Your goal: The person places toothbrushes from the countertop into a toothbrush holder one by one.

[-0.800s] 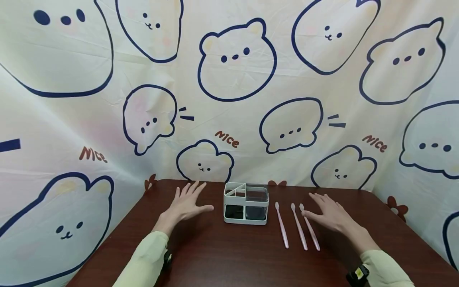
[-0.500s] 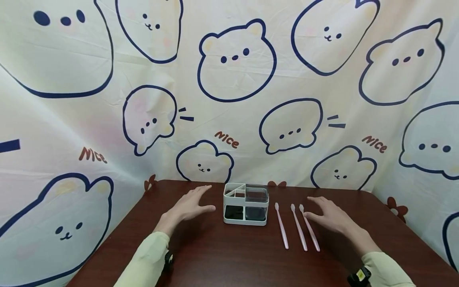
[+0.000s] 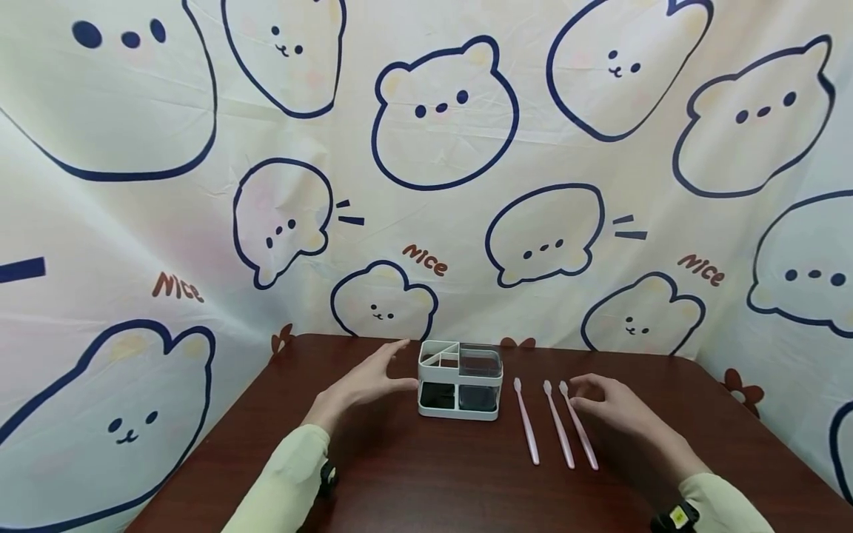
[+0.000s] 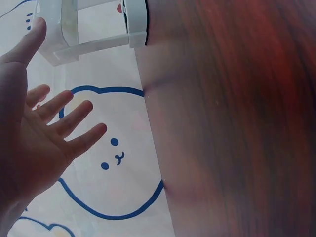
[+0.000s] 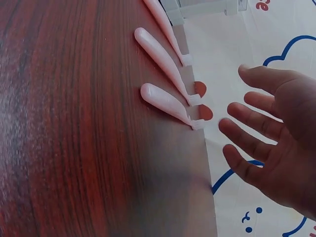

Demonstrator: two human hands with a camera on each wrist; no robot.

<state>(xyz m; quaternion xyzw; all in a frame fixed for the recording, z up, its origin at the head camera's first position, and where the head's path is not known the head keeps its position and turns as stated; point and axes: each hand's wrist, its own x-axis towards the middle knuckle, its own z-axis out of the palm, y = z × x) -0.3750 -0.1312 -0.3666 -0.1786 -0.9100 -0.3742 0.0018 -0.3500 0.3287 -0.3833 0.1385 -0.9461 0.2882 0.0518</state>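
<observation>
1. Behind the dark brown table (image 3: 426,488) hangs a pale cloth (image 3: 433,215) with big bear faces in thick blue lines.
2. Near the back edge stands a white holder (image 3: 460,378), with small open slots at its top left. To its right, flat on the wood, lie the left toothbrush (image 3: 526,426), the middle toothbrush (image 3: 558,426) and the right toothbrush (image 3: 580,429). All are pink, with bristles to the back.
3. My left hand (image 3: 365,381) is spread wide and has nothing in it. Its thumb is right by the holder's left side — I can't tell if they touch.
4. My right hand (image 3: 616,407) is partly wide, fingers softly bent, with nothing in it. It hangs just beside the bristle end of the right toothbrush.
5. If my left thumb pushes too hard, I think the holder could slide or tip, since it looks light.
6. If my right hand comes down and swings left, it could bump the right toothbrush into the middle one — they lie close, and the wood looks slippery.
7. This table has dark wood stripes and shines a bit. The cloth goes round its sides too, with creases and the word "Nice".
</observation>
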